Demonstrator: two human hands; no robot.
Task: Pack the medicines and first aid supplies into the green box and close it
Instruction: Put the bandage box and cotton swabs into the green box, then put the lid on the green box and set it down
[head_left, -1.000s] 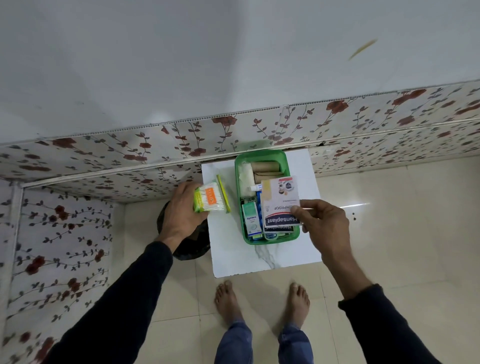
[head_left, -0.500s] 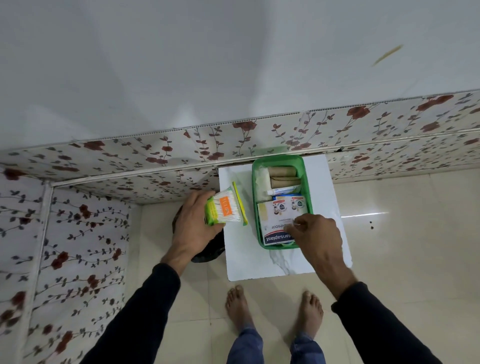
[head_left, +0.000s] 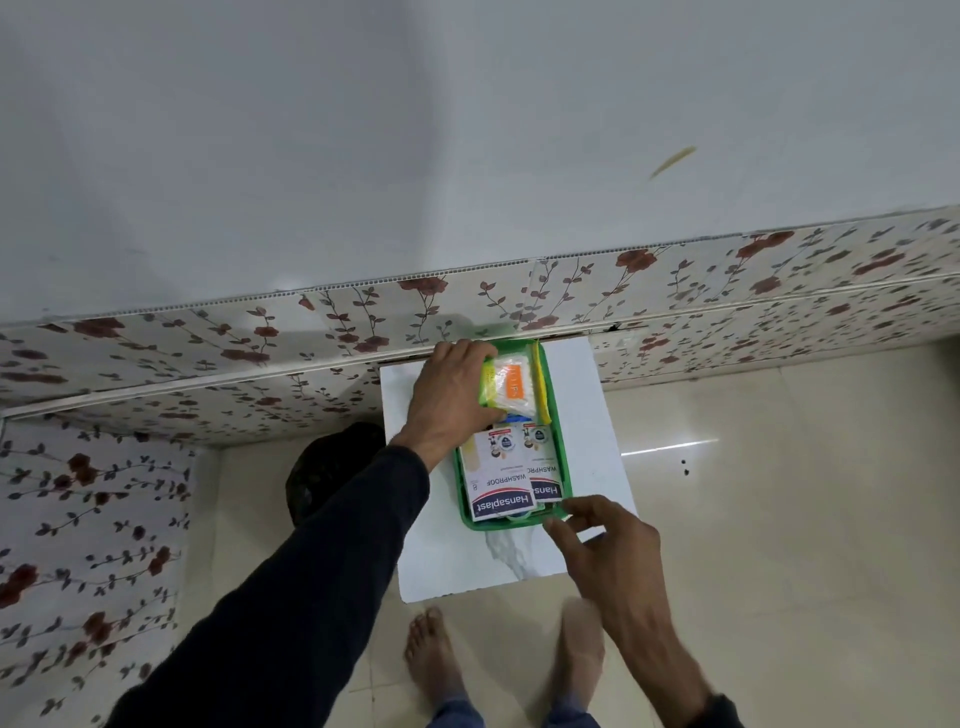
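- Green box (head_left: 565, 488) open on the white table (head_left: 587, 415), far end close against the flowered wall panel (head_left: 675, 291); no lid in view
- Left hand (head_left: 451, 400) over the far half of the box, fingers clamped on a clear packet of cotton buds (head_left: 511, 384) with an orange label and yellow-green edges; packet held above the box's contents, touching or not cannot be told
- Two Hansaplast boxes (head_left: 501, 480) flat in the near half, side by side, the left one overlapping the right; a scrap of blue just visible between them and the packet
- Right hand (head_left: 605, 535) at the near right corner of the box, fingers spread apart, holding nothing; fingertips at the green rim
- Bare feet (head_left: 431, 654) on the tiled floor below the table edge; dark round object (head_left: 332, 467) on the floor left of the table
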